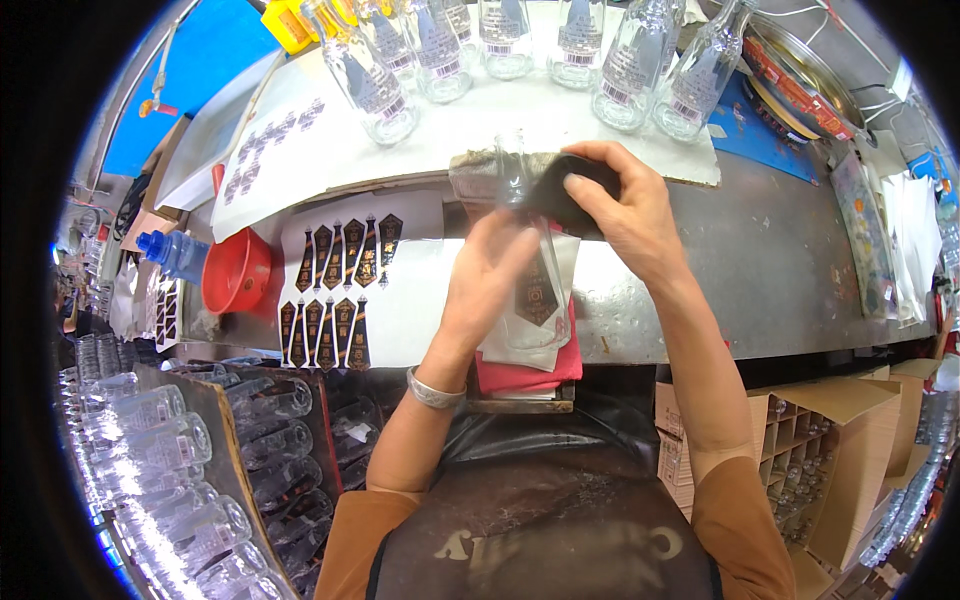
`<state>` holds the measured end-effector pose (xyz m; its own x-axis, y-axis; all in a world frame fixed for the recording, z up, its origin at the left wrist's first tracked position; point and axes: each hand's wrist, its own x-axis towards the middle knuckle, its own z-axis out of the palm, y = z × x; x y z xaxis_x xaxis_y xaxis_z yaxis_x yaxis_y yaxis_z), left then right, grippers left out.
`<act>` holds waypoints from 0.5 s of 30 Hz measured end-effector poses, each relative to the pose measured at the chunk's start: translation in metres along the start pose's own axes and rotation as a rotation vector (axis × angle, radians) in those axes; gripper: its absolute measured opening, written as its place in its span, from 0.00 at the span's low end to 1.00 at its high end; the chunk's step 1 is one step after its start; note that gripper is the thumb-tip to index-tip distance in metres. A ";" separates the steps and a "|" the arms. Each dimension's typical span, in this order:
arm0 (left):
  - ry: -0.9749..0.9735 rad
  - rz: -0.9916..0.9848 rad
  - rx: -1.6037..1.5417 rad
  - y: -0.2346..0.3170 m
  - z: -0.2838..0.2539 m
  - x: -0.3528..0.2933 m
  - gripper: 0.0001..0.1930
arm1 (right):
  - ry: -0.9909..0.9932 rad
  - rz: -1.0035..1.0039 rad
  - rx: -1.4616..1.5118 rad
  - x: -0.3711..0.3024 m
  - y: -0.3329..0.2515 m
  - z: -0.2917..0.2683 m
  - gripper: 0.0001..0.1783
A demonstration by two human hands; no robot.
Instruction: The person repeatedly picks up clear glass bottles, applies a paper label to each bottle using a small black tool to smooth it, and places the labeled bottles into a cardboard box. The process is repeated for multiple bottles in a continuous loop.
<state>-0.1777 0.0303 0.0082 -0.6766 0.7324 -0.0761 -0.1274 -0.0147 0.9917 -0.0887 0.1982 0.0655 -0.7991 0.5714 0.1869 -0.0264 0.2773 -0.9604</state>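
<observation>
A clear glass bottle [511, 180] lies in front of me with its neck pointing away, on a cloth-covered rest. On its body is a black tie-shaped label [538, 292] with gold print. My left hand [487, 275] is closed over the bottle near its shoulder; motion blurs the fingertips. In my right hand [632, 208] is a flat black block [572, 192], pinched between thumb and fingers. This block is right beside the bottle's neck. Left of the bottle lies a white sheet [420, 290] with two rows of similar black labels [340, 250].
Several upright labelled bottles [432, 50] line the far side. A red bucket [237, 270] and a blue-capped plastic bottle [172, 252] stand left. Many bottles [160, 440] are stacked at lower left. A divided cardboard box [850, 450] is lower right; a red cloth [530, 372] hangs at the table edge.
</observation>
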 end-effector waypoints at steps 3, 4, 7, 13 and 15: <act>0.022 -0.005 -0.024 -0.001 0.003 0.000 0.23 | -0.005 -0.095 -0.225 0.014 -0.009 0.006 0.16; 0.035 -0.007 -0.022 -0.003 0.003 0.000 0.23 | -0.007 -0.113 -0.293 0.016 -0.010 0.007 0.16; 0.033 0.017 -0.026 -0.001 0.005 0.001 0.22 | 0.020 -0.160 -0.336 0.019 -0.004 0.009 0.16; 0.036 -0.007 0.028 -0.003 0.002 -0.002 0.23 | 0.021 -0.167 -0.210 0.022 -0.004 0.008 0.16; 0.038 0.000 0.030 -0.002 0.004 -0.001 0.23 | -0.032 -0.194 -0.184 0.024 -0.006 0.008 0.16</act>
<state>-0.1741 0.0318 0.0071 -0.7035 0.7062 -0.0795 -0.1060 0.0064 0.9943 -0.1123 0.2043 0.0746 -0.8086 0.4697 0.3544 -0.0737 0.5166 -0.8530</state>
